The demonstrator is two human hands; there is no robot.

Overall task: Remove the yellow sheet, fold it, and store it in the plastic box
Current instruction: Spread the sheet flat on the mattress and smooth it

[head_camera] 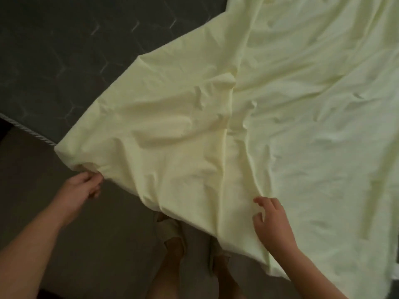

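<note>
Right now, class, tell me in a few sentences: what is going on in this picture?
A person stands at a bed, handling a yellow sheet. The left hand pinches the sheet's near corner at the edge of the dark mattress, which lies bare at upper left. The right hand is open, fingers spread at the sheet's near edge. The sheet lies rumpled; no plastic box shows.

Left hand (83, 185) curled, pinching yellow sheet (194, 126) edge, right hand (273, 225) loosely spread, forearms extended.
</note>
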